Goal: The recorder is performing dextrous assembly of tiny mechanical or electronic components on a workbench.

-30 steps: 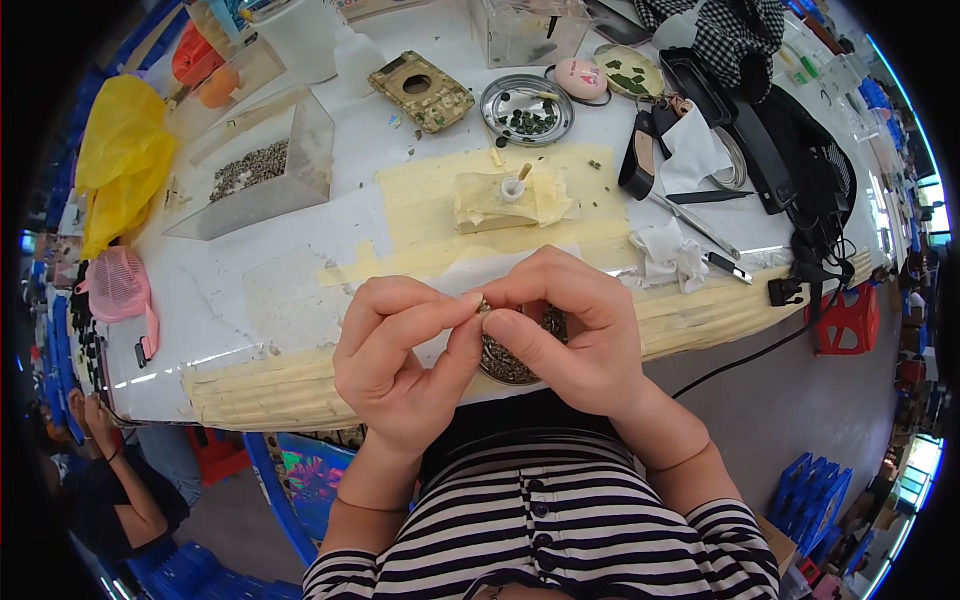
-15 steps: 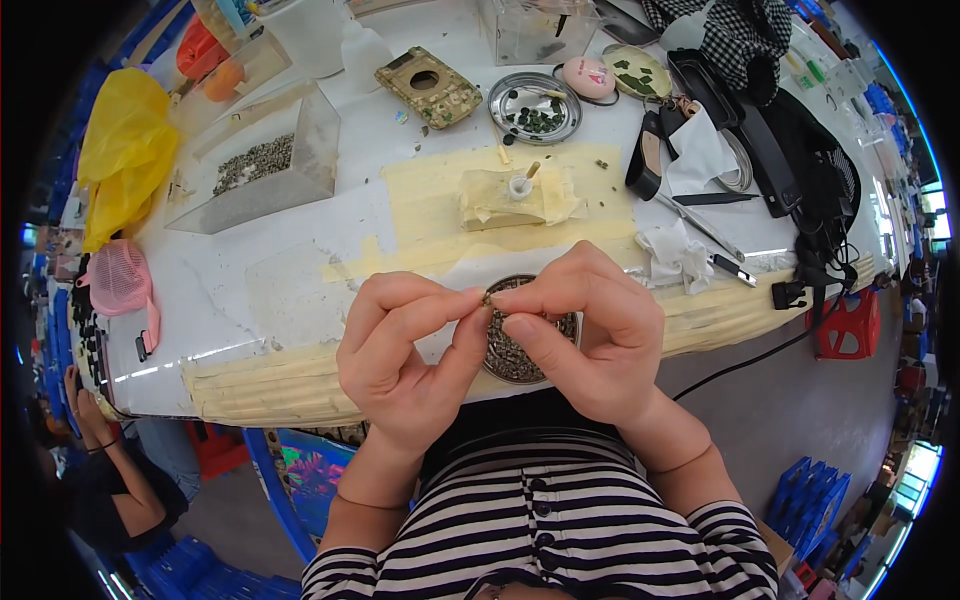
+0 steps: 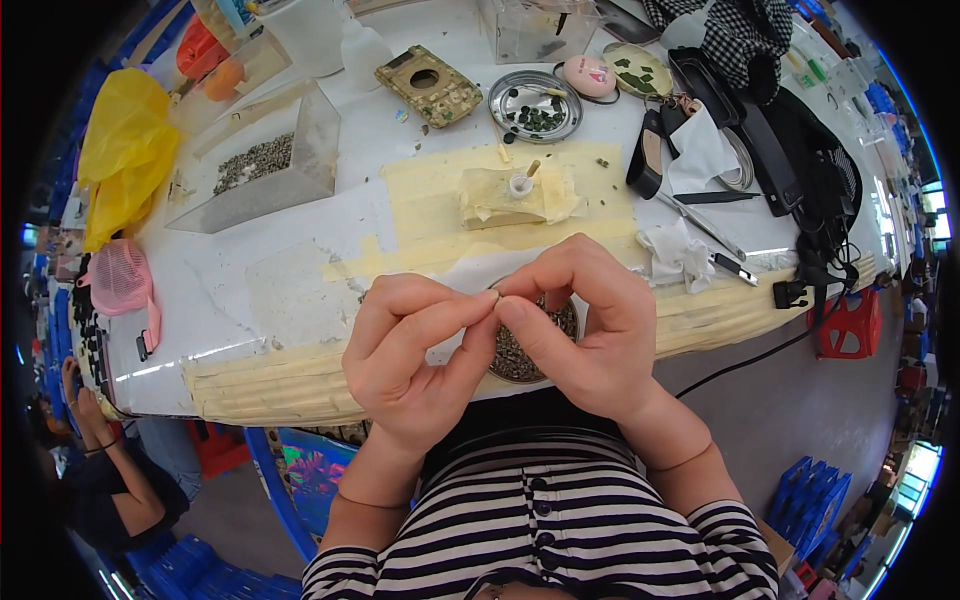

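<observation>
My left hand (image 3: 420, 355) and my right hand (image 3: 590, 335) meet fingertip to fingertip near the table's front edge. Both are closed in a pinch around something tiny, mostly hidden by the fingers. Directly below them sits a round dish (image 3: 522, 352) full of small metallic-looking parts, partly covered by my right hand. Farther back, a small white cup (image 3: 520, 186) with a thin stick in it stands on a block wrapped in yellowish tape (image 3: 490, 208).
A clear bin (image 3: 310, 170) of small parts stands left, by a pink mesh basket (image 3: 118, 280). Behind are a camouflage model hull (image 3: 430, 88) and a metal plate (image 3: 570, 128) with dark green pieces. Tweezers (image 3: 705, 228), a cutter (image 3: 735, 270) and crumpled tissue (image 3: 680, 255) lie right.
My fingertips have come closer together, the right thumb now against the left fingertips. The small piece that showed between them is now mostly covered.
</observation>
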`<state>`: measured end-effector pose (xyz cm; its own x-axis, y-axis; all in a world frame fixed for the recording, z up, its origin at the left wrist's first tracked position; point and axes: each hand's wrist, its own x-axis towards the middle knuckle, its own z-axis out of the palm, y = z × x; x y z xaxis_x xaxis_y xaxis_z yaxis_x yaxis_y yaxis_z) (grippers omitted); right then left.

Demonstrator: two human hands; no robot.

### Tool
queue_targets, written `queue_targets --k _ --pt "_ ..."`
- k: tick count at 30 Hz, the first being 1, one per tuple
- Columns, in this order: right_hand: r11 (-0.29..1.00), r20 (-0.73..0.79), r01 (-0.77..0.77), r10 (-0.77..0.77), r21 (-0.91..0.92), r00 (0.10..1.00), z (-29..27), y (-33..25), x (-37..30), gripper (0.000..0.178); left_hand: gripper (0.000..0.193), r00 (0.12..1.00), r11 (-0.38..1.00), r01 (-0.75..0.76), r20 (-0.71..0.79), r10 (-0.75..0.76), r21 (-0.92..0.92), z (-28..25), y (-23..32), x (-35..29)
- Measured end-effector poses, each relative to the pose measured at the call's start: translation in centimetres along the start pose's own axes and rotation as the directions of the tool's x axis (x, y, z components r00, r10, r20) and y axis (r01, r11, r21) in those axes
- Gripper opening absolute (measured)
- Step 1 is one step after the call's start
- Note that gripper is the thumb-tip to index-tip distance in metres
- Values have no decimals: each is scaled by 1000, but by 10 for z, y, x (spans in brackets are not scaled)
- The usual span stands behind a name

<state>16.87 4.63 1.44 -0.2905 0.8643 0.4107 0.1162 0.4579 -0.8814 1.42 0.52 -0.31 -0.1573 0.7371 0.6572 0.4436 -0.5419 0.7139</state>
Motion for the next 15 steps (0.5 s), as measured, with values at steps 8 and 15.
queue_targets --k 8,15 --pt "927 97 -222 202 302 975 0 4 -4 7 26 999 997 39 6 -39 -67 -2 -1 1" --pt "922 183 -284 241 264 953 -6 -3 -2 4 26 996 994 86 5 -86 -64 -1 2 0"
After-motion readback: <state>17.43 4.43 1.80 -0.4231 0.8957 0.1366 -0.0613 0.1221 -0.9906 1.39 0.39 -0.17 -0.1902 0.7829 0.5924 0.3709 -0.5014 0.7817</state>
